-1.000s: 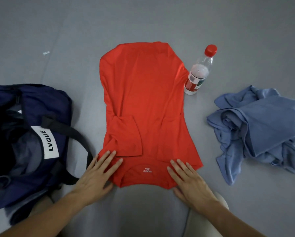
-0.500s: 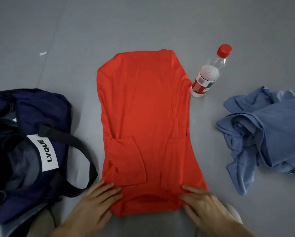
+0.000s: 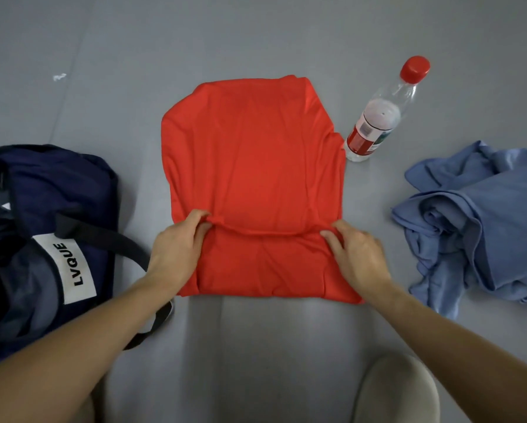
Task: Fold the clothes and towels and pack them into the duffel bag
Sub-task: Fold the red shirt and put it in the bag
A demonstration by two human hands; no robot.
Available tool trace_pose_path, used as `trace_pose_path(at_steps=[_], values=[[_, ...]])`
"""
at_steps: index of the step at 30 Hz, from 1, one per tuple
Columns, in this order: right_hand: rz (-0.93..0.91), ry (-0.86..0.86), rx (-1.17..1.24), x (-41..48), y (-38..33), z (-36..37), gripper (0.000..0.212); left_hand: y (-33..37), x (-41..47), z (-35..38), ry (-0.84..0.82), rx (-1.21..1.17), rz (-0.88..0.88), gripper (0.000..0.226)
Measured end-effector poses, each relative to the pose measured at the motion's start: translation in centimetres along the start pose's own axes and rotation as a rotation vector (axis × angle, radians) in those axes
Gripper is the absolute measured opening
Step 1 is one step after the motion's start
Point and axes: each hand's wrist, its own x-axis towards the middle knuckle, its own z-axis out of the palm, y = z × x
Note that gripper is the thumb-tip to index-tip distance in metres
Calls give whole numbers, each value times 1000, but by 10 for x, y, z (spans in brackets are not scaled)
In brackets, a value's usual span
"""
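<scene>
A red shirt (image 3: 253, 166) lies flat on the grey floor in front of me, its near end folded up over the body. My left hand (image 3: 176, 248) pinches the left corner of that folded edge. My right hand (image 3: 356, 254) grips the right corner of the same edge. A navy duffel bag (image 3: 42, 209) with a white LVQUE label lies open at the left, a black strap running toward my left wrist. A crumpled blue garment (image 3: 481, 224) is heaped at the right.
A clear plastic bottle (image 3: 381, 114) with a red cap and red label stands just beyond the shirt's right edge. My knee in pale trousers (image 3: 399, 392) shows at the bottom. Grey floor mats (image 3: 256, 35) stretch away behind.
Both hands went from lying flat on the shirt's collar end to gripping it and carrying it away from me, folding the near part over the body. The collar label is now hidden.
</scene>
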Motion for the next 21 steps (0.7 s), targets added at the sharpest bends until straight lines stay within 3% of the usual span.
trace_pose_path(at_steps=[2,5,7,8,12,17,21], values=[[-91,41,-89,12,2,0,30,-5,10,6,9,132,-6,31],[-391,120,-202,2,5,15,44,-3,2,21,86,282,250,42],[-545,26,-252,-16,7,34,56,-1,-15,36,-6,289,443,54],[-565,-53,-297,-25,9,43,63,-3,-26,43,-85,310,458,56],[-535,-205,-409,-40,25,54,77,-28,-58,55,-255,439,270,64],[-595,-218,-404,-35,31,47,97,-30,-60,49,-295,426,274,73],[-584,-149,-390,-61,64,40,77,-51,-76,39,-327,435,319,88]])
